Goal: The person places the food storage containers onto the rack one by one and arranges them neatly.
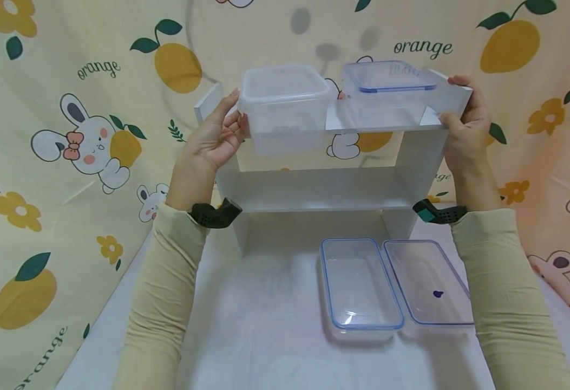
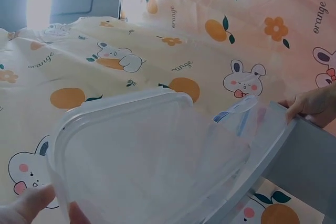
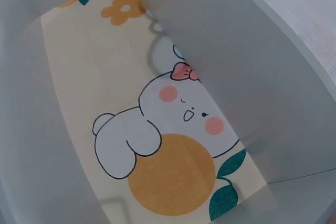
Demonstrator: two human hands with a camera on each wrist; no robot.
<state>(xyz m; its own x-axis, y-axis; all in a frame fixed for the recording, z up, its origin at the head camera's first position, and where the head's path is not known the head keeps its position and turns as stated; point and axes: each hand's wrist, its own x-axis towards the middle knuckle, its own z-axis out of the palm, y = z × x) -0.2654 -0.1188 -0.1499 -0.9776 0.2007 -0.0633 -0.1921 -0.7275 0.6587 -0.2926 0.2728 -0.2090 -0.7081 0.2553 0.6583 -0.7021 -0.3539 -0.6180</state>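
Note:
A clear plastic food container [image 1: 285, 108] with a whitish lid is at the left of the white shelf's top board, its lower part overlapping the board's front edge in the head view. My left hand [image 1: 216, 135] holds it by its left side, thumb near the lid's corner. In the left wrist view, the thumb [image 2: 32, 203] shows beside the container [image 2: 142, 161]. My right hand [image 1: 470, 122] grips the right end panel of the white shelf [image 1: 323, 189], thumb at the front. Beside that hand, a blue-rimmed food container [image 1: 392, 100] sits on the top board.
Two more clear containers with blue-edged lids, one on the left [image 1: 362, 281] and one on the right [image 1: 426, 281], stand on the white table [image 1: 255, 325] before the shelf. The right one has a dark blue mark. A printed cloth [image 1: 85, 216] hangs behind.

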